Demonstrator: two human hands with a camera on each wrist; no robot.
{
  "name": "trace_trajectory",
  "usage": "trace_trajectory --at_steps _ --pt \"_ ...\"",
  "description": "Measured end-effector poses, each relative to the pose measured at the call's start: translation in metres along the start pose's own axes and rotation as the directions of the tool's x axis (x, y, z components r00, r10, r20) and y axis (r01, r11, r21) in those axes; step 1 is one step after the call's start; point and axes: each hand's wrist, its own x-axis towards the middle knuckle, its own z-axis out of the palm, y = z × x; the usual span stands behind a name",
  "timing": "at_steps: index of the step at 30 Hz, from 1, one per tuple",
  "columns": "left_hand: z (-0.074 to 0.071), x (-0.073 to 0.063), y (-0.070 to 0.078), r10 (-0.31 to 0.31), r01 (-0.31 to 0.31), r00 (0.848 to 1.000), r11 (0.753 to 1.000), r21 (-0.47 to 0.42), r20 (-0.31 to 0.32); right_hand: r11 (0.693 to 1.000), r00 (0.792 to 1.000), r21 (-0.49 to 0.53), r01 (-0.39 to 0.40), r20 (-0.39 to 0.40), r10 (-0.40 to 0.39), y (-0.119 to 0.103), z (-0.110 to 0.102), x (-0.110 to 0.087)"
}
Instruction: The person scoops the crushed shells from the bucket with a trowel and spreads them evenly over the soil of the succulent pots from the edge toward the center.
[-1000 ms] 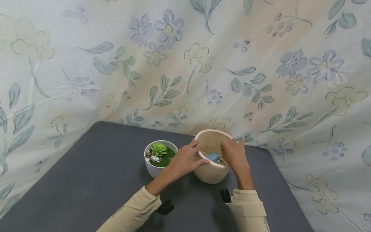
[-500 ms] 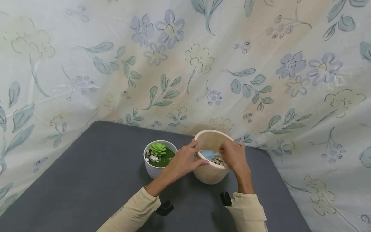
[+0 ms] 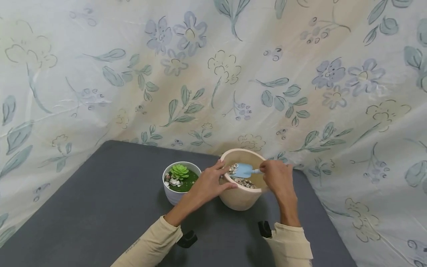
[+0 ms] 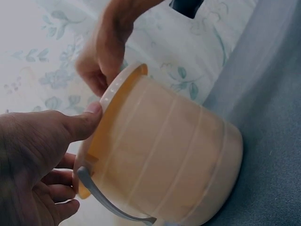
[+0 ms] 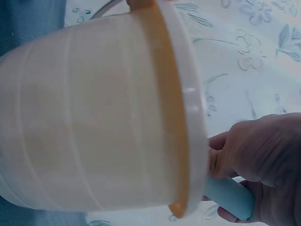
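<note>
A cream bucket (image 3: 241, 200) with a grey bail handle (image 4: 113, 203) stands on the table and holds small mixed pebbles (image 3: 245, 182). My left hand (image 3: 211, 181) grips its rim at the left, thumb on the near side and fingers toward the far side. In my right hand (image 3: 277, 177) is the handle of a light blue toy shovel (image 3: 244, 170), its blade inside the bucket mouth with pebbles at the tip. The right wrist view shows the shovel's thick handle (image 5: 230, 197) in the curled fingers; the bucket wall hides the blade there.
Left of the bucket, partly behind my left forearm, stands a white pot (image 3: 173, 195) with a green succulent (image 3: 179, 171), white stones and green moss-like cover. Floral fabric (image 3: 220, 92) hangs behind the dark grey table (image 3: 110, 193).
My right hand has risen and shifted right. The shovel blade, earlier low among the pebbles, is higher and carries pebbles at its tip. The left hand keeps its hold on the rim.
</note>
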Motion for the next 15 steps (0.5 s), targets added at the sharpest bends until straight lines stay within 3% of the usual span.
trace_trajectory --at_steps 15 --pt "0.002 -0.003 0.002 0.023 -0.023 0.999 1.000 0.015 -0.041 0.999 0.998 0.031 -0.041 -0.040 0.042 0.018 -0.037 -0.022"
